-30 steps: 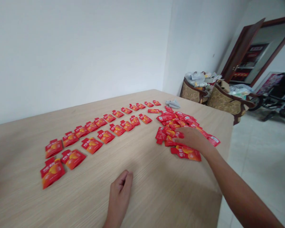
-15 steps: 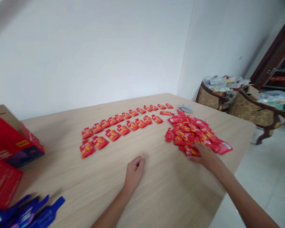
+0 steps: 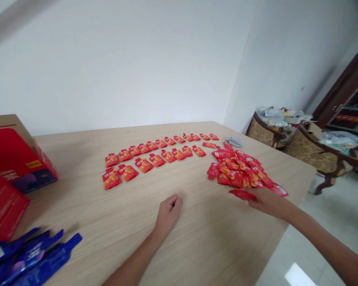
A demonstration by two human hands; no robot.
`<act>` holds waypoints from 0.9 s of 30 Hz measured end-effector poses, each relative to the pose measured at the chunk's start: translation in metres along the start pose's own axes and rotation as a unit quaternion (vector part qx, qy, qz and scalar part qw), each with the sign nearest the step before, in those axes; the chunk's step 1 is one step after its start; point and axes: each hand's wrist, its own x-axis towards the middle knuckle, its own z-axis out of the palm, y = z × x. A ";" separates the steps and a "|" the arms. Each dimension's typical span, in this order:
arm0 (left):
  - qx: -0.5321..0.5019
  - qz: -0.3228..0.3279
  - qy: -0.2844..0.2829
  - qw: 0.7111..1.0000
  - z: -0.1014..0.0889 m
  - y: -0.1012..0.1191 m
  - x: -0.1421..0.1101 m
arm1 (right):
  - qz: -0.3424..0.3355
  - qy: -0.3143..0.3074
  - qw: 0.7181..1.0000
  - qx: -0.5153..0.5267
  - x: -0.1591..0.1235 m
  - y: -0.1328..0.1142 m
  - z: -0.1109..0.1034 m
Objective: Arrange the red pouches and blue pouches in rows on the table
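Observation:
My right hand [image 3: 263, 201] pinches a red packet [image 3: 241, 194] by its right end, just in front of a heap of red packets [image 3: 237, 169] with orange fruit pictures. Resting on the table in a loose fist, my left hand [image 3: 169, 210] shows nothing between its curled fingers. Beyond it, similar red packets lie flat in two rows, a front row [image 3: 157, 160] and a longer back row [image 3: 152, 145]. One more packet [image 3: 209, 145] lies turned sideways between the rows and the heap.
An open red box [image 3: 20, 159] stands at the left, with a red panel [image 3: 2, 206] before it. Blue pouches [image 3: 35, 254] lie at the near left corner. A grey crumpled item [image 3: 234, 141] sits behind the heap. Past the table's right edge are patterned chairs [image 3: 308, 153] piled with bags.
My right hand has picked a red packet off the near side of the heap and drawn it slightly toward me. My left hand stays put. The camera view has tilted a little.

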 end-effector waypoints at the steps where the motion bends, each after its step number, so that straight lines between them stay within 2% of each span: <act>1: -0.002 -0.003 -0.002 1.000 0.000 0.000 0.000 | -0.013 -0.021 1.000 0.009 0.005 -0.001 -0.013; 2: -0.003 -0.005 -0.003 1.000 -0.001 0.000 -0.001 | -0.018 -0.030 0.999 0.012 0.012 -0.002 -0.027; 4: -0.003 -0.010 -0.006 1.000 -0.001 0.001 -0.001 | -0.002 -0.003 1.000 0.017 0.035 -0.004 -0.053; 7: -0.004 -0.019 -0.009 1.000 -0.002 0.004 0.000 | 0.022 0.098 0.992 0.072 0.089 -0.007 -0.075; 9: -0.004 -0.025 -0.012 1.000 -0.002 0.004 0.001 | 0.032 0.160 0.972 0.167 0.132 -0.010 -0.075; 12: -0.008 -0.042 -0.021 0.999 -0.003 0.003 0.003 | 0.052 0.187 0.908 0.370 0.193 -0.009 -0.054; 14: -0.013 -0.055 -0.026 0.998 -0.003 0.001 0.004 | 0.064 0.184 0.881 0.432 0.225 -0.006 -0.033; 16: -0.018 -0.065 -0.027 0.997 -0.003 -0.001 0.005 | 0.072 0.185 0.890 0.411 0.248 0.001 -0.014; 19: -0.030 -0.081 -0.030 0.996 -0.002 -0.003 0.006 | 0.068 0.197 0.936 0.284 0.266 0.015 0.006; 23: -0.038 -0.094 -0.036 0.994 -0.001 -0.004 0.005 | -0.025 0.190 0.975 0.110 0.274 0.034 0.017; 25: -0.034 -0.094 -0.037 0.994 -0.001 -0.007 0.005 | -0.079 0.161 0.981 0.069 0.273 0.041 0.019; 27: -0.030 -0.093 -0.037 0.995 -0.001 -0.011 0.004 | -0.103 0.137 0.983 0.061 0.271 0.044 0.020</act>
